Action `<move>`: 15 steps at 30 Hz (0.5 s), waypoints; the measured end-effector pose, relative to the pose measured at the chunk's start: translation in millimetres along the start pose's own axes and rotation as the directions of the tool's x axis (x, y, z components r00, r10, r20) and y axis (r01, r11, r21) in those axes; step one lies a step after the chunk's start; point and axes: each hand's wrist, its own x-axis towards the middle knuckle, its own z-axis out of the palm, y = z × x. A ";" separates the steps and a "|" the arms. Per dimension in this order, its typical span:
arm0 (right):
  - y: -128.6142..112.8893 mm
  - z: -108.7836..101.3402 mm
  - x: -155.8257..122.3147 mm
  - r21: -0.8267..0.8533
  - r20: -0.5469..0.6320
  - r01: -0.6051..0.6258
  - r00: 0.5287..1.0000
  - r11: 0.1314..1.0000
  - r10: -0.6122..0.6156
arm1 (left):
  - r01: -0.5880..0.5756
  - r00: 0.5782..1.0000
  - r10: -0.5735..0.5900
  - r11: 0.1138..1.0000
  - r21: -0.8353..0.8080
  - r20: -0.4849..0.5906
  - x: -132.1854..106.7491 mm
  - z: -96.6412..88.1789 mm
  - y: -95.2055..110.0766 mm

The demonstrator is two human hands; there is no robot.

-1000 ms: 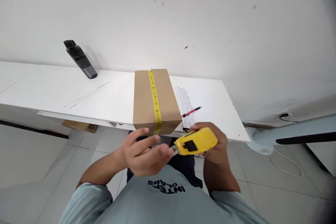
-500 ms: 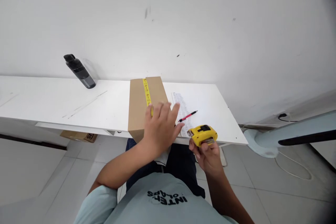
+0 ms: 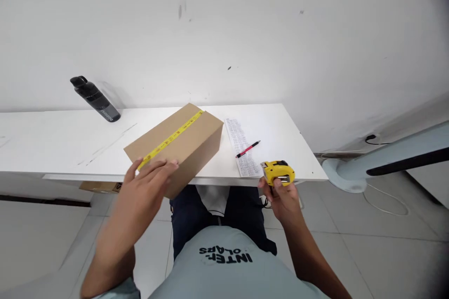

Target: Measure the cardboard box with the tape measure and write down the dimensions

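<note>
A closed brown cardboard box (image 3: pixel 159 138) sits at an angle on a white shelf, its near end jutting past the front edge. Yellow printed tape (image 3: pixel 175 134) runs along its top seam. My left hand (image 3: pixel 147 187) lies over the near end of the box, fingers apart and resting on the top by the end of the tape. Off to the right, my right hand (image 3: pixel 282 196) grips a yellow tape measure (image 3: pixel 278 173) just above the shelf's front edge. Its blade looks drawn in.
On the white shelf (image 3: pixel 284 135) lies a written sheet of paper (image 3: pixel 238 138) with a red and black pen (image 3: pixel 248 149) across it. A black bottle (image 3: pixel 96 99) stands by the wall at left. Another cardboard box (image 3: pixel 100 187) shows under the shelf.
The box has turned so that its near end points left. My left hand has moved left with that end. My right hand still holds the tape measure, nearly in place.
</note>
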 end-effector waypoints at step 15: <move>20.8 46.3 5.6 -0.002 0.054 -0.156 0.986 0.988 0.156 | 0.577 0.793 -0.604 0.706 -0.411 0.075 -69.2 22.2 -90.9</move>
